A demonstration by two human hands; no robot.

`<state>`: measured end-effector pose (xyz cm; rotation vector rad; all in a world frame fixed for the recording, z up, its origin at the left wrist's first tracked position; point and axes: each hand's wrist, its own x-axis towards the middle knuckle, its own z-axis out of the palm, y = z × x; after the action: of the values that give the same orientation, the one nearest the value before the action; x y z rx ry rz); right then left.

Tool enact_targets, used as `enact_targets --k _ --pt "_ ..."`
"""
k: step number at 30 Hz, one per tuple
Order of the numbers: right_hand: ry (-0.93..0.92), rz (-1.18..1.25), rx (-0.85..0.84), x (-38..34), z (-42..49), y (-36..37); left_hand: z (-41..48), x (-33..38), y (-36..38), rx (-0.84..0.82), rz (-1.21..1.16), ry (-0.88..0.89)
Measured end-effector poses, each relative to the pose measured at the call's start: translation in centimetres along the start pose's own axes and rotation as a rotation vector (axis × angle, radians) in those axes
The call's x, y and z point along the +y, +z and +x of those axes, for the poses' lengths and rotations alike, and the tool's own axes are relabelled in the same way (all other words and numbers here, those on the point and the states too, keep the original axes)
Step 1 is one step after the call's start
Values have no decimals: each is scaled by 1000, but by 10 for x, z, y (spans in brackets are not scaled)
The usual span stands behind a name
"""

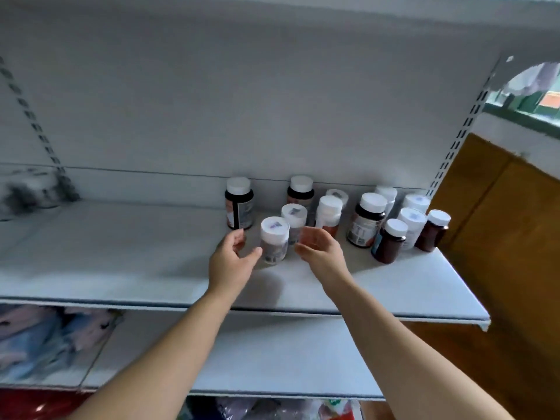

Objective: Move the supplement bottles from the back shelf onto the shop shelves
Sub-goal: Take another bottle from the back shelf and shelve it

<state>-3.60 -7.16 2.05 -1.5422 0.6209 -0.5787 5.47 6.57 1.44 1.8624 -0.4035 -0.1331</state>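
Note:
Several supplement bottles with white caps stand upright on a white shelf [121,262], clustered toward its right end. The nearest is a pale bottle [274,242] with a sticker on its cap. My left hand [231,259] is just left of it, fingers apart, thumb close to its side. My right hand [321,250] is just right of it, fingers apart and empty. A second pale bottle [293,219] stands behind it. A dark bottle [238,204] stands at the back left of the group, and dark brown bottles [389,242] stand at the right.
The shelf's left half holds no bottles. A slotted upright [460,137] bounds the shelf on the right, with a brown wooden panel [500,222] beyond it. A lower shelf [272,359] sits under my arms, with coloured packets [45,344] at the lower left.

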Motion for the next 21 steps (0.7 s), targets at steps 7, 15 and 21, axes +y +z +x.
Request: enact_targets --k 7,15,21 --pt "31 34 -143 14 17 11 8 -10 15 -77 83 -81" --pt "-1 -65 -173 19 23 15 15 -8 32 -149 66 -67" --pt "-5 45 -214 -1 7 1 3 0 17 -197 -235 1"
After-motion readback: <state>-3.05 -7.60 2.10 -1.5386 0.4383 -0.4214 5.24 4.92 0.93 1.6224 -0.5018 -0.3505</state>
